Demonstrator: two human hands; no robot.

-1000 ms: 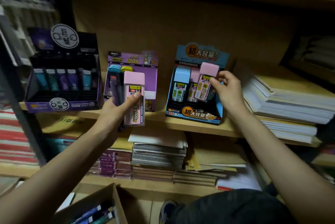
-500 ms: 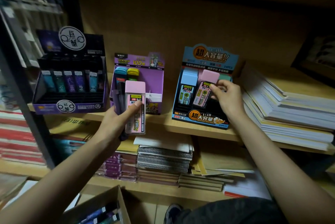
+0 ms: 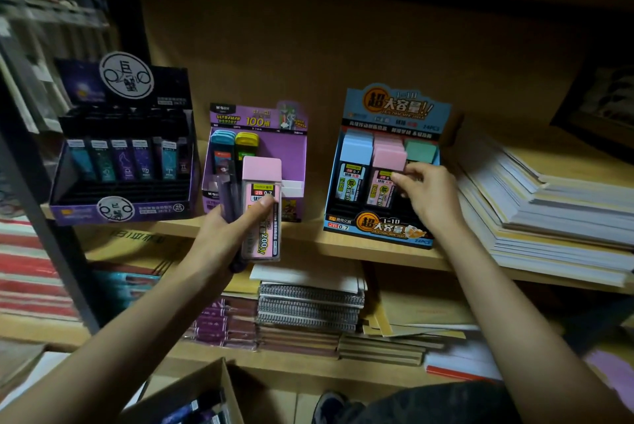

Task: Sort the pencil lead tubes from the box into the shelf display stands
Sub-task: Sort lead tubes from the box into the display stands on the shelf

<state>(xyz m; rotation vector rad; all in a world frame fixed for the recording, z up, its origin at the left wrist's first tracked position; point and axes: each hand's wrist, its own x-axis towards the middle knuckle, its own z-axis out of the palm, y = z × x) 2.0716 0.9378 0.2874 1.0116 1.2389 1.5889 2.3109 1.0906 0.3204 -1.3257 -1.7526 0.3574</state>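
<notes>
If the right hand [image 3: 429, 197], thumb and fingertips pinching the pink lead tube [image 3: 382, 180] at its 3 o'clock edge, releases crooked, the tube could lean across the blue display stand [image 3: 377, 230]. It is flat and pink-capped, with its label facing forward. At 9 o'clock, the left hand [image 3: 223, 238] clamps a second pink tube [image 3: 261, 214] and seemingly dark slim tubes [image 3: 229, 197] under its thumb.
</notes>
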